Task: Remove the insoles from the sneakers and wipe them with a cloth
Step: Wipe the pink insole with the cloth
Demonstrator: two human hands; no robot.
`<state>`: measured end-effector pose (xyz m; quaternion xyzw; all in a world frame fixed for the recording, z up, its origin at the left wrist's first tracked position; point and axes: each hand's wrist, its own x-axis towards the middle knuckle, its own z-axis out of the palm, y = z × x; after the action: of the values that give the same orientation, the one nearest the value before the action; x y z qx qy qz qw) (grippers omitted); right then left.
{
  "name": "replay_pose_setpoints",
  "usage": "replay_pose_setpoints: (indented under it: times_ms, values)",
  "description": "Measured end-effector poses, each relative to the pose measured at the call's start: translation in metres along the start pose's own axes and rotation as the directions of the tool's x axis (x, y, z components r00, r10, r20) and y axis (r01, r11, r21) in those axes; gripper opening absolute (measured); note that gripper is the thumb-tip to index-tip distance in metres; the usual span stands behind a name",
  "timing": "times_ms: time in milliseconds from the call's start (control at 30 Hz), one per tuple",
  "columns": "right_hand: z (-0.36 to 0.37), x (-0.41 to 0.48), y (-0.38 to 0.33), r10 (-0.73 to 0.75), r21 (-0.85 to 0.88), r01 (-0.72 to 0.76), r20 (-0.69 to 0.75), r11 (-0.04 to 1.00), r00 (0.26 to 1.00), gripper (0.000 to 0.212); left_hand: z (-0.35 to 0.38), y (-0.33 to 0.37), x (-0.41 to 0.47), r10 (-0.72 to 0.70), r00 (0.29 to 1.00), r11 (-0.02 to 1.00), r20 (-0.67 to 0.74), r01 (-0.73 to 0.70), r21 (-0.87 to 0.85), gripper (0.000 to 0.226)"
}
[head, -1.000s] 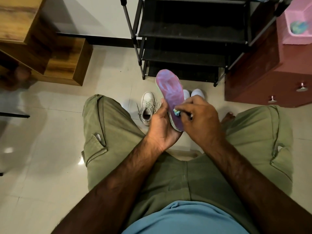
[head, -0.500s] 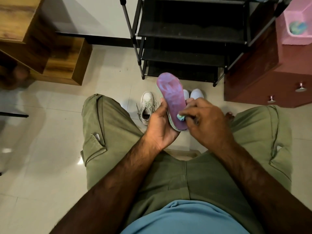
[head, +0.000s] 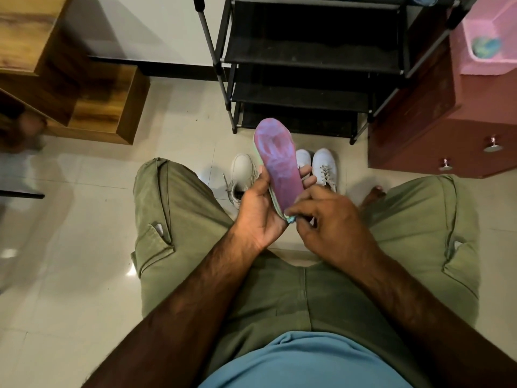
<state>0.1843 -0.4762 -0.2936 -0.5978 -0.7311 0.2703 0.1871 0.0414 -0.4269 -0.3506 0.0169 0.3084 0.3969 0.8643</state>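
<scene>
A purple insole [head: 278, 163] stands on end between my knees, toe end up. My left hand [head: 261, 208] grips it from behind, thumb on its left edge and fingertips showing past the right edge. My right hand [head: 327, 222] pinches a small teal cloth [head: 291, 219] against the insole's lower heel end; most of the cloth is hidden under the fingers. Three white sneakers lie on the floor beyond my hands: one on the left [head: 242, 175], a toe cap [head: 303, 158] behind the insole, and a laced one to the right [head: 324, 168].
A black shoe rack [head: 307, 54] stands straight ahead. To the right is a red cabinet [head: 436, 130] with metal knobs, carrying a pink tub [head: 486, 32] that holds a teal cloth ball. Wooden shelving [head: 92, 107] is at left. Pale glossy floor tiles [head: 70, 247] lie all around.
My right hand with the cloth has slid down the insole from its middle to its heel end, uncovering more of the purple face. My left hand keeps its grip.
</scene>
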Motion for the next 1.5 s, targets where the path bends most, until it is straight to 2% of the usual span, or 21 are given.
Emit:
replay_pose_setpoints:
  times_ms: [33,167,267,367,533,667,767,900,1033,1200,1233,1300,1367,1433,1500]
  values:
    - [-0.002,0.0,0.002,0.019,0.03,-0.019,0.007,0.999,1.0,0.024,0.0,0.0,-0.001,-0.004,1.0,1.0,-0.001,0.004,0.0,0.069]
    - [-0.008,0.012,0.011,0.205,0.168,-0.184,-0.121,0.969,0.971,0.023,0.005,0.002,0.001,0.009,1.0,1.0,-0.013,-0.009,0.006,0.067]
    - [-0.001,0.013,0.003,0.278,0.374,-0.25,-0.023,0.893,0.96,0.024,0.004,-0.001,0.003,-0.022,0.999,0.998,-0.035,0.024,0.05,0.068]
    - [0.007,0.01,0.001,0.336,0.529,-0.293,0.016,0.796,0.942,0.024,0.006,-0.003,0.004,-0.062,0.997,0.995,-0.051,0.066,0.08,0.07]
    - [0.011,0.006,0.003,0.379,0.671,-0.305,0.038,0.676,0.924,0.022,0.008,-0.002,0.002,-0.113,0.99,0.987,-0.079,0.121,0.103,0.069]
    - [0.009,0.009,-0.002,0.438,0.716,-0.284,-0.034,0.637,0.899,0.019,0.014,0.001,-0.001,-0.063,0.995,0.992,-0.078,0.072,0.105,0.06]
    - [0.011,0.012,-0.005,0.517,0.793,-0.238,-0.11,0.56,0.849,0.021,0.012,0.003,-0.002,-0.032,0.999,0.994,-0.016,0.033,0.1,0.059]
    - [0.012,0.012,-0.009,0.548,0.841,-0.282,-0.02,0.462,0.836,0.017,0.01,0.004,-0.003,0.042,0.999,0.987,-0.021,-0.038,0.155,0.059]
    - [-0.001,0.013,0.004,0.55,0.8,-0.239,-0.131,0.55,0.825,0.016,0.01,0.012,-0.004,0.115,0.992,0.978,-0.055,-0.103,0.18,0.052]
    - [-0.003,0.017,0.011,0.573,0.847,-0.236,-0.095,0.476,0.814,0.018,0.017,0.009,-0.006,0.065,0.994,0.981,-0.089,-0.048,0.187,0.055]
    - [-0.001,0.017,0.011,0.59,0.867,-0.232,-0.085,0.441,0.803,0.019,0.016,0.009,-0.007,0.061,0.994,0.985,-0.088,-0.046,0.164,0.057]
    - [0.002,0.018,0.01,0.652,0.93,-0.211,-0.039,0.301,0.757,0.02,0.014,0.009,-0.009,0.091,0.995,0.986,-0.035,-0.085,0.143,0.059]
    - [0.002,0.02,0.006,0.701,0.966,-0.175,-0.008,0.189,0.713,0.022,0.013,0.005,-0.01,0.156,0.988,0.955,-0.005,-0.15,0.255,0.056]
    - [0.004,0.02,0.002,0.707,0.963,-0.166,-0.035,0.213,0.706,0.022,0.015,-0.002,-0.009,0.216,0.976,0.911,-0.029,-0.191,0.366,0.053]
    - [0.009,0.019,-0.006,0.665,0.944,-0.162,-0.076,0.289,0.743,0.022,0.02,-0.007,-0.007,0.205,0.978,0.919,-0.04,-0.179,0.351,0.05]
